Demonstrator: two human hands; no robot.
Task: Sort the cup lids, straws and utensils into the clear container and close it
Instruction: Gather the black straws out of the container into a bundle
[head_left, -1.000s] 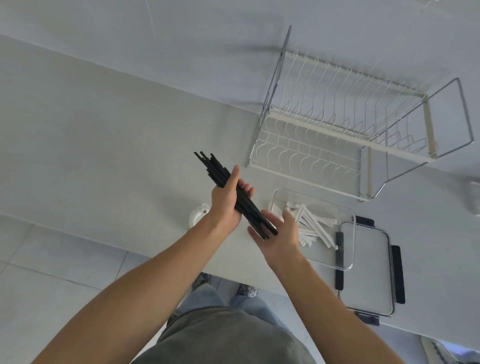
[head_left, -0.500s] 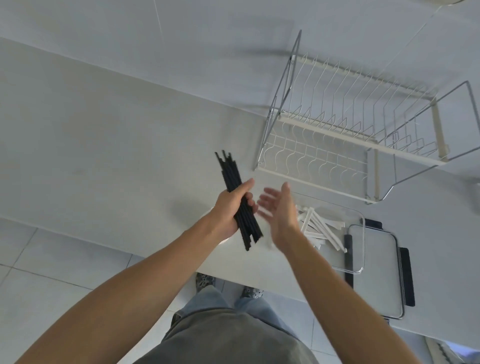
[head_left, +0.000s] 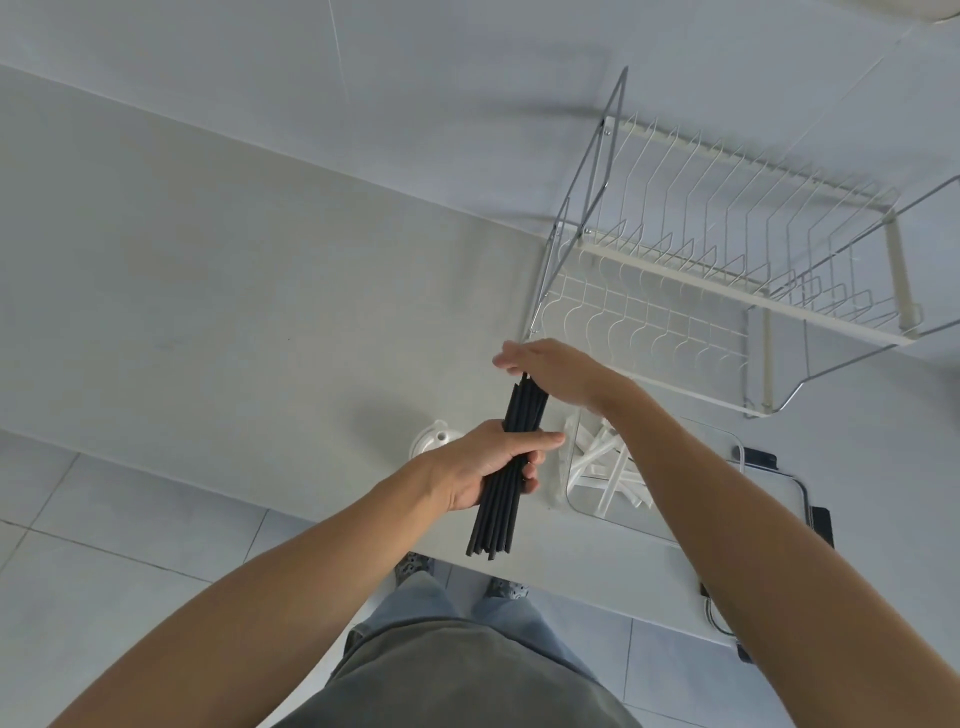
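Observation:
My left hand (head_left: 485, 462) is shut around the middle of a bundle of black straws (head_left: 498, 512), held nearly upright above the counter's front edge. My right hand (head_left: 553, 371) lies flat with fingers spread on the bundle's upper ends. The clear container (head_left: 691, 525) sits on the counter just right of the straws, partly behind my right forearm, with white utensils (head_left: 597, 467) in it. The container's lid (head_left: 779, 493) with black clips lies right beside it. A white cup lid (head_left: 434, 439) rests on the counter behind my left hand.
A white wire dish rack (head_left: 727, 291) stands at the back right of the pale counter (head_left: 234, 312), against the wall. A dark cable (head_left: 719, 621) hangs at the counter's front right edge. Tiled floor lies below.
My left hand turned the straw bundle from slanted to nearly upright. My right hand left the bundle's lower end, rose, and now presses flat on its top ends.

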